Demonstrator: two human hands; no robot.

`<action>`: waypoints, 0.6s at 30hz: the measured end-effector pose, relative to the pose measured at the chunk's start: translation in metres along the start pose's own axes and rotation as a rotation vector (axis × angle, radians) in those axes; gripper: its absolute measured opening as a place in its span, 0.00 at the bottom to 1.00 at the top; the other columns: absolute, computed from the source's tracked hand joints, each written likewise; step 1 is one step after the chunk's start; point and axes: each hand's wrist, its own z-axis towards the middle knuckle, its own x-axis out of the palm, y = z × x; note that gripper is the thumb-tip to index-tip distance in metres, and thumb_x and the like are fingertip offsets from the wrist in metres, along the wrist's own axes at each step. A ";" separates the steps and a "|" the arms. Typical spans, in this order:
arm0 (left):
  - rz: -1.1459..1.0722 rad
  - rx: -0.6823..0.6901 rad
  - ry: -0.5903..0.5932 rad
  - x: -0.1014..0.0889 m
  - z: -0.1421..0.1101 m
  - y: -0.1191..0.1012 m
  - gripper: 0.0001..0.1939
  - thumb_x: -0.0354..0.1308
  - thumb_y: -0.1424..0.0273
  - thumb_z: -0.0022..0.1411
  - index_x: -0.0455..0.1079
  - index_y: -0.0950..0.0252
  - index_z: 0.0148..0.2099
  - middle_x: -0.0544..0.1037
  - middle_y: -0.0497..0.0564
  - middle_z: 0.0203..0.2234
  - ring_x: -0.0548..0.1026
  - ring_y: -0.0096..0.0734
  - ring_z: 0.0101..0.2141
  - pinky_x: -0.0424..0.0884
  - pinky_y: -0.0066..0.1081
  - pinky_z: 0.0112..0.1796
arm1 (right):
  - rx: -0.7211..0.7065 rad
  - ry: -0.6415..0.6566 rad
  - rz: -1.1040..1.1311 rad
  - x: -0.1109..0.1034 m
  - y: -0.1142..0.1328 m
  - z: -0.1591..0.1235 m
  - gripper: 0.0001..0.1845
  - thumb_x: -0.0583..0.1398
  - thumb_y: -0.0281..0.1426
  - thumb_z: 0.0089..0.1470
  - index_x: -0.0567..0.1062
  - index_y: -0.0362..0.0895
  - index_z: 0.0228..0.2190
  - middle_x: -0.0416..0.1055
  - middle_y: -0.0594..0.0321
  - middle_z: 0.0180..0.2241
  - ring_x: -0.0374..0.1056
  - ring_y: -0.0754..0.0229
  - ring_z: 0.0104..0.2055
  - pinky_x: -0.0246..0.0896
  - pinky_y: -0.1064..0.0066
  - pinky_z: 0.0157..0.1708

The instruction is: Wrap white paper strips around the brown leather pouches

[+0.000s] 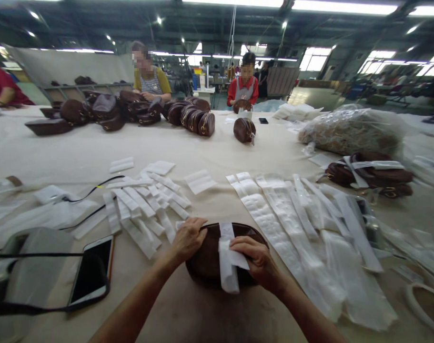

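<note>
A dark brown leather bag rests on the table in front of me. Wrapped over its top and hanging down the near side is a white paper-like strip. My left hand grips the bag's upper left rim, its fingers curled over the edge. At the right, my right hand has its fingers closed on the loose end of the white strip, close against the bag. The right thumb is partly hidden.
Left of the bag lie loose white strips and a phone beside a grey pouch. Longer white strips spread at right, near wrapped brown bags. Finished-looking brown bags and co-workers line the far side.
</note>
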 end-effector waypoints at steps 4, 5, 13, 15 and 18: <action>0.010 -0.078 0.098 0.006 0.016 0.012 0.13 0.48 0.66 0.62 0.73 0.64 0.37 0.78 0.50 0.32 0.74 0.33 0.36 0.66 0.28 0.39 | 0.047 0.013 0.038 -0.002 0.001 0.001 0.08 0.58 0.29 0.55 0.78 0.45 0.34 0.76 0.57 0.36 0.72 0.59 0.40 0.69 0.70 0.42; 0.017 -0.105 0.106 0.007 0.019 0.015 0.14 0.47 0.65 0.63 0.73 0.63 0.35 0.78 0.48 0.30 0.74 0.31 0.33 0.66 0.26 0.37 | 0.058 0.019 0.043 -0.003 0.002 0.002 0.08 0.58 0.30 0.56 0.78 0.44 0.33 0.76 0.56 0.36 0.72 0.59 0.40 0.69 0.70 0.42; 0.243 -0.457 -0.201 -0.012 0.042 0.048 0.12 0.46 0.65 0.61 0.66 0.67 0.40 0.74 0.62 0.40 0.72 0.46 0.44 0.65 0.38 0.43 | 0.076 -0.017 0.069 0.000 0.009 0.002 0.10 0.57 0.32 0.57 0.78 0.45 0.29 0.75 0.57 0.33 0.72 0.59 0.37 0.69 0.71 0.39; 0.244 -0.511 -0.239 -0.017 0.051 0.054 0.18 0.49 0.59 0.58 0.64 0.69 0.41 0.73 0.68 0.41 0.73 0.53 0.43 0.66 0.43 0.42 | 0.068 -0.040 0.081 0.003 0.006 0.001 0.10 0.58 0.32 0.56 0.78 0.45 0.28 0.75 0.57 0.31 0.72 0.59 0.35 0.69 0.71 0.37; 0.195 -0.536 -0.270 -0.020 0.062 0.063 0.24 0.52 0.55 0.54 0.62 0.72 0.43 0.72 0.71 0.40 0.73 0.59 0.43 0.67 0.46 0.39 | 0.063 -0.070 0.079 0.005 0.001 0.001 0.10 0.58 0.32 0.55 0.79 0.44 0.28 0.75 0.57 0.31 0.73 0.60 0.35 0.68 0.72 0.37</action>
